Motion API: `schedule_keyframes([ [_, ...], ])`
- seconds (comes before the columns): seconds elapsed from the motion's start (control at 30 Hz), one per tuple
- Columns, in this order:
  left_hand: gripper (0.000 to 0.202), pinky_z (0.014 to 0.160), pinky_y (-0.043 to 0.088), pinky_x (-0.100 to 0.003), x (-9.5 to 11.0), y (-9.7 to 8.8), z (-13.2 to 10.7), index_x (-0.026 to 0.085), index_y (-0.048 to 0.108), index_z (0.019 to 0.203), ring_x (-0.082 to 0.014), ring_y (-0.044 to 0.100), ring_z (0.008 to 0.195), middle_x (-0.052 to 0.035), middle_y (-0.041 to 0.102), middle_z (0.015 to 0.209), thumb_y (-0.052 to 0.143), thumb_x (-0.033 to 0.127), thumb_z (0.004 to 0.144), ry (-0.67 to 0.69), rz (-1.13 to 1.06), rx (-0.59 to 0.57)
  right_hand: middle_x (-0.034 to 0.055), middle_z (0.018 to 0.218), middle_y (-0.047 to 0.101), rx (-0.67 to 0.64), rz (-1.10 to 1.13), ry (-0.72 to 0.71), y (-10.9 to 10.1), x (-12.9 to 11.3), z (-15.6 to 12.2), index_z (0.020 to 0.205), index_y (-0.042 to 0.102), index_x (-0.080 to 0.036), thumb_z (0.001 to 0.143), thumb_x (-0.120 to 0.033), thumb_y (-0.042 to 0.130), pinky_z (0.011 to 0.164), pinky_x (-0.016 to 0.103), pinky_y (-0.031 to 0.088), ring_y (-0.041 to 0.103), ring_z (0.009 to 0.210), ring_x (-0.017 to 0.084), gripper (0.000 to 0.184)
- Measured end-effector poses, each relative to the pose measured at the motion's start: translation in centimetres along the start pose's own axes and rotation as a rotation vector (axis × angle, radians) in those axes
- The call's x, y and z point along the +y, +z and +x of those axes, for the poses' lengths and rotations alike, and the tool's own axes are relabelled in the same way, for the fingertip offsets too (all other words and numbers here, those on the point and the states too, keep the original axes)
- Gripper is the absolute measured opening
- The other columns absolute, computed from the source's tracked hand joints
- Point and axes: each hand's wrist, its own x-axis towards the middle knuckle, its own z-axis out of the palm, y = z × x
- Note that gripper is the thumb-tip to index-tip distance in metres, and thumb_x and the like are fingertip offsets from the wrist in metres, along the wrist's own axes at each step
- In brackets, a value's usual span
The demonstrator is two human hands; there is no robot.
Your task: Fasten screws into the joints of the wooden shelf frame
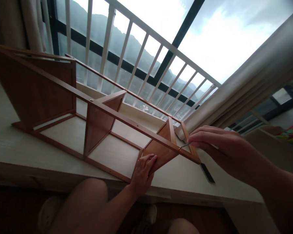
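A brown wooden shelf unit point(127, 119) lies on its side, with several boards set across its rails. My left hand point(143, 170) grips the lower right end of the unit, its fingers over the face of the end shelf board point(162, 152). In my right hand point(217, 144), a thin metal hex key point(185, 146) is pinched between thumb and fingers. The key's tip meets the upper rail near its right end, where a small screw or hole sits. Another metal fitting point(91, 100) shows further left along that rail.
The unit lies on a pale window ledge point(70, 135). A dark flat object point(207, 173) rests by its right end. Behind stand a white railing point(136, 58) and a window; curtains point(234, 74) hang on both sides. My knees are below the ledge's front edge.
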Motion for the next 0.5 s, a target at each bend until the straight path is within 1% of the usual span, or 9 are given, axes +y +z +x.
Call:
schedule_keyframes([
  [0.07,0.069,0.117,0.043,-0.054,0.0,0.0,0.0,0.030,0.031,0.161,-0.0301,0.047,0.141,-0.0144,0.048,0.151,0.049,0.015,0.096,-0.006,0.000,0.000,0.0036,0.095,0.070,-0.050,0.030,-0.011,-0.4,0.4,0.6,0.102,0.070,-0.023,0.103,-0.023,0.053,0.075,0.024,0.051,0.067,0.088,0.012,0.017],
  [0.17,0.070,0.118,0.042,-0.052,0.0,0.0,0.0,0.030,0.031,0.162,-0.0293,0.046,0.141,-0.0139,0.049,0.150,0.051,0.016,0.096,-0.002,0.002,0.002,0.0039,0.098,0.071,-0.126,0.094,-0.054,-1.0,1.2,1.4,0.101,0.072,-0.023,0.104,-0.023,0.051,0.078,0.023,0.051,0.067,0.092,0.011,0.021],
  [0.23,0.069,0.118,0.042,-0.052,0.0,-0.1,0.1,0.029,0.030,0.162,-0.0292,0.046,0.141,-0.0141,0.049,0.150,0.051,0.017,0.097,0.003,0.005,0.002,0.0042,0.100,0.071,-0.155,0.099,-0.058,-1.3,1.7,1.6,0.101,0.072,-0.024,0.103,-0.023,0.053,0.077,0.023,0.050,0.066,0.091,0.011,0.019],
  [0.27,0.069,0.118,0.041,-0.052,0.1,-0.1,0.1,0.029,0.030,0.162,-0.0293,0.046,0.141,-0.0143,0.049,0.150,0.051,0.017,0.097,0.004,0.007,-0.001,0.0043,0.098,0.071,-0.159,0.078,-0.048,-1.4,1.8,1.6,0.099,0.072,-0.024,0.103,-0.025,0.054,0.076,0.024,0.049,0.065,0.088,0.011,0.018],
  [0.33,0.068,0.118,0.041,-0.052,0.1,-0.2,0.1,0.029,0.030,0.162,-0.0292,0.046,0.141,-0.0147,0.049,0.150,0.050,0.018,0.098,-0.001,0.008,-0.009,0.0029,0.087,0.069,-0.157,0.001,-0.015,-1.5,1.9,1.6,0.089,0.070,-0.023,0.102,-0.030,0.056,0.071,0.028,0.046,0.062,0.079,0.012,0.021],
  [0.4,0.067,0.118,0.042,-0.052,0.1,-0.2,0.1,0.028,0.031,0.162,-0.0293,0.047,0.141,-0.0149,0.049,0.150,0.050,0.018,0.098,-0.007,0.003,-0.013,-0.0005,0.071,0.062,-0.162,-0.068,0.040,-1.3,1.5,1.5,0.073,0.064,-0.021,0.102,-0.039,0.055,0.062,0.028,0.041,0.055,0.065,0.011,0.034],
  [0.5,0.066,0.117,0.042,-0.053,0.0,-0.2,0.1,0.028,0.033,0.161,-0.0301,0.047,0.140,-0.0153,0.049,0.150,0.051,0.020,0.098,-0.013,-0.009,-0.015,-0.0052,0.051,0.047,-0.204,-0.087,0.168,-1.0,0.7,1.8,0.057,0.054,-0.019,0.101,-0.049,0.050,0.048,0.026,0.028,0.042,0.047,0.006,0.053],
])
